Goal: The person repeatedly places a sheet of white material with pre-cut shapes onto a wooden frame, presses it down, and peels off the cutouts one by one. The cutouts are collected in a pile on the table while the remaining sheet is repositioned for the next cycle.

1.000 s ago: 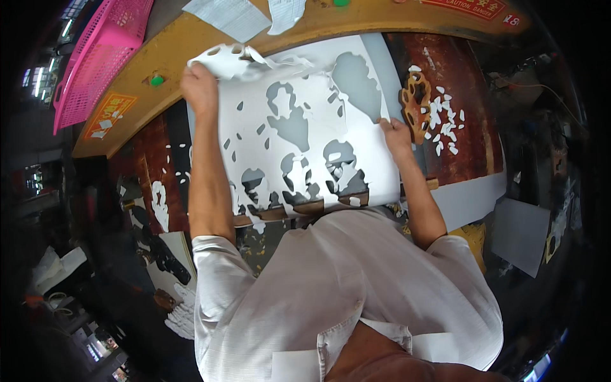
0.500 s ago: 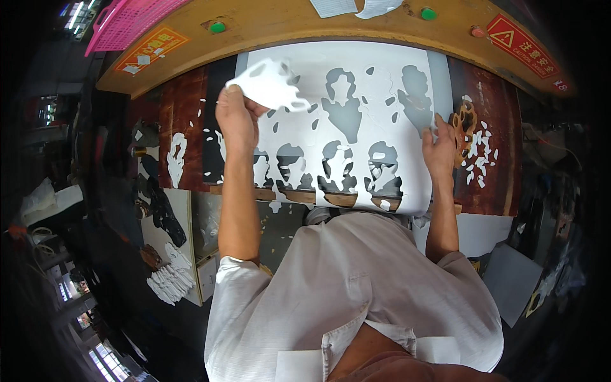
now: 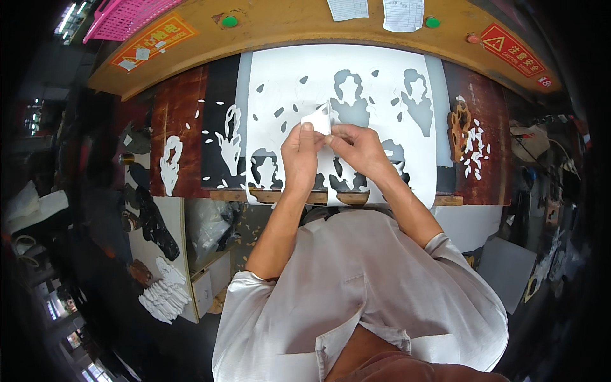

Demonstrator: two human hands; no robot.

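My left hand and my right hand meet over the middle of a white sheet on the work table. Between them they pinch a small white cut piece, which looks folded or seen at an angle. The left thumb lies on its face, and the right fingertips close at its right edge. The sheet has several shoe-part-like openings, with grey showing through the far ones. Loose white scraps lie in the near openings. My hands hide part of the sheet's middle.
A brown cutting die stands to the right beside small white offcuts. White cut pieces lie left of the sheet. Behind runs a yellow machine beam with green buttons; a pink basket sits far left. Stacked white pieces lie lower left.
My left hand has brought the white piece from the left toward the middle and lower. My right hand has left the sheet's right edge and joined it at the piece.
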